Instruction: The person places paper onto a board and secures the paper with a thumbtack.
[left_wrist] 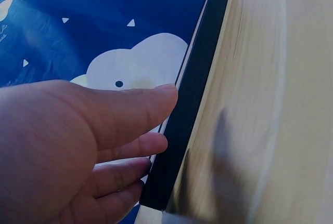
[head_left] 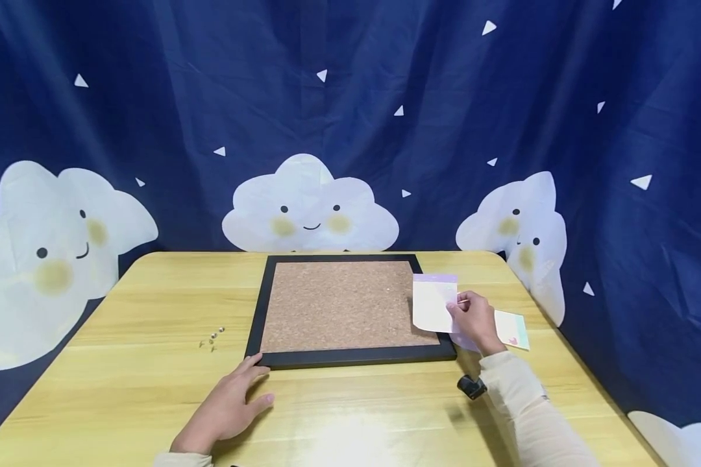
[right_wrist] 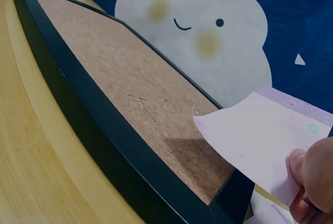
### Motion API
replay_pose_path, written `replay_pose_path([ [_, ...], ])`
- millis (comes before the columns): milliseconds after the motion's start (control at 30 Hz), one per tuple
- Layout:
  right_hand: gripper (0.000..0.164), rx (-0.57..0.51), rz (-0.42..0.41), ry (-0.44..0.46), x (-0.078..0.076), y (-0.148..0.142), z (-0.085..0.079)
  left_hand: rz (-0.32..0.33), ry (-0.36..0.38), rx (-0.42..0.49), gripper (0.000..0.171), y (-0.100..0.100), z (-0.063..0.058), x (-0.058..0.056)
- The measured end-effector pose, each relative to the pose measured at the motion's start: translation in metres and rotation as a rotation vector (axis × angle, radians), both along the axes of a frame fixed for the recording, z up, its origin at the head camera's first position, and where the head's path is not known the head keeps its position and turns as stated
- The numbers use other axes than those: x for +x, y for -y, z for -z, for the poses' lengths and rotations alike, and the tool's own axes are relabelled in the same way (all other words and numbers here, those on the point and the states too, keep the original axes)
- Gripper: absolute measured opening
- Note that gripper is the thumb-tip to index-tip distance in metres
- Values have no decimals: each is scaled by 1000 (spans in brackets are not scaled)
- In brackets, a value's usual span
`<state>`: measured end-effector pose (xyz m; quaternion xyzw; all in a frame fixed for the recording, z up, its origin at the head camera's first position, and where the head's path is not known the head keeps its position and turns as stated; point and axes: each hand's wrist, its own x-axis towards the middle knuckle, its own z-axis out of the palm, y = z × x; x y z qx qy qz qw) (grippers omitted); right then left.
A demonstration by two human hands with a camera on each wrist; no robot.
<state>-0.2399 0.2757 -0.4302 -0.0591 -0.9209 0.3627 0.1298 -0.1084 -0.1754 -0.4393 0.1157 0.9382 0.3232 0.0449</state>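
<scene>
A cork board (head_left: 339, 305) in a black frame lies flat on the table. My right hand (head_left: 476, 321) pinches a pale note sheet (head_left: 434, 305) with a purple top strip by its right edge, between thumb and fingers. The sheet is held over the board's right side, and in the right wrist view its lower edge curls up a little at one corner. At the near left corner of the black frame (left_wrist: 192, 86), my left hand (head_left: 228, 402) rests with relaxed fingers touching the edge.
Several small metal push pins (head_left: 213, 337) lie on the table (head_left: 128, 389) left of the board. To the right, partly behind my right hand, are a note with a teal edge (head_left: 513, 329) and a pale purple paper (head_left: 464, 342). A blue curtain (head_left: 350, 78) hangs behind.
</scene>
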Motion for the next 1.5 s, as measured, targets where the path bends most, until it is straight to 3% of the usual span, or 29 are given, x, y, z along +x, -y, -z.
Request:
replay_pose_path([
  [1500,14,3,-102,29,-2,19,19,-16,3,-1,42,-2,1,-1],
])
